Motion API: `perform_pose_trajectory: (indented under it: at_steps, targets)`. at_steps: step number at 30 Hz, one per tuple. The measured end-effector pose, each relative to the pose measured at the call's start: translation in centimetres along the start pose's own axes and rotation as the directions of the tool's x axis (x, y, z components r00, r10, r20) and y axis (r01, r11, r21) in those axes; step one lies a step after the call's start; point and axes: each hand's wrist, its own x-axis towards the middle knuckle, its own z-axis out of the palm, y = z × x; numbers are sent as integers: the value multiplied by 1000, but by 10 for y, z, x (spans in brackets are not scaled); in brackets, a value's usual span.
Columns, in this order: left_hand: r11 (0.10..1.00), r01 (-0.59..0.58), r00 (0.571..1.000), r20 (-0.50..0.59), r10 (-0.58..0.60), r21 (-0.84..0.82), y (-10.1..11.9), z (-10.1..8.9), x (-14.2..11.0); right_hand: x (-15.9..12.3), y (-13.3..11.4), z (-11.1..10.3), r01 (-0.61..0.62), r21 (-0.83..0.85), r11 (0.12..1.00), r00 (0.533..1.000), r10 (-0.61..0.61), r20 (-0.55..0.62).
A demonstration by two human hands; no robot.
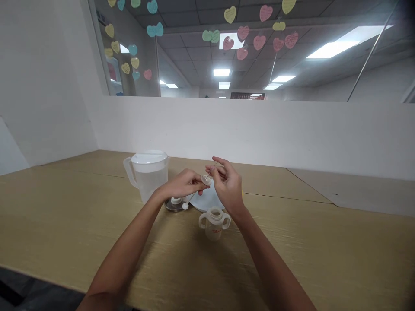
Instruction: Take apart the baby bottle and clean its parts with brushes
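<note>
The left hand's fingertips (pixel 198 182) are closed around the rim of a small round translucent disc (pixel 206 179), which is pinched between them and held nearly edge-on, so its face is hard to make out. A thin pale rod (pixel 210 172) is seen rising from the disc toward the right hand (pixel 227 185), whose fingers (pixel 221 166) are curled close together and appear to pinch its upper end, though the exact grip is partly hidden by the fingers themselves. The left hand (pixel 183 184) is held just beside the right, and both are raised above the table. Below them, a white-tipped stem (pixel 186 205) slants up toward the left hand; whether it joins the disc cannot be told, as its upper end is lost behind the fingers. A white cloth or paper sheet (pixel 209 199) lies partly hidden beneath the hands. Near it stand a two-handled translucent sippy cup body (pixel 215 223) and a steel dish (pixel 171 205) bearing a small white cap (pixel 176 200). A lidded plastic pitcher (pixel 148 175) holding clear liquid stands behind, on a wood-laminate table (pixel 78 216), before a white partition (pixel 227 129). Paper hearts (pixel 266 13) are seen above it.
</note>
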Motion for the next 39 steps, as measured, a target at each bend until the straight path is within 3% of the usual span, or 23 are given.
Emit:
perform_pose_trajectory:
  at_steps: [7, 17, 23, 27, 39]
  targets:
    - [1000, -11, 997, -80, 11, 0, -3, -6, -5, -1, -5, 4, -4, -230, 973, 990, 36, 136]
    - [997, -1, 999, -46, 4, 73, -1, -4, -3, 5, 2, -2, -32, -339, 940, 992, 70, 102]
    - [996, 5, 1000, -6, -6, -89, 6, -5, -2, 19, -2, -29, -25, -206, 978, 993, 0, -117]
    - [990, 12, 1000, 26, -8, -143, 15, -7, -3, 24, -12, -44, 0, -167, 986, 979, -33, -199]
    - [981, -98, 995, -47, 91, -166, 22, -2, -7, 26, -19, -61, 65, -125, 990, 951, -100, -292]
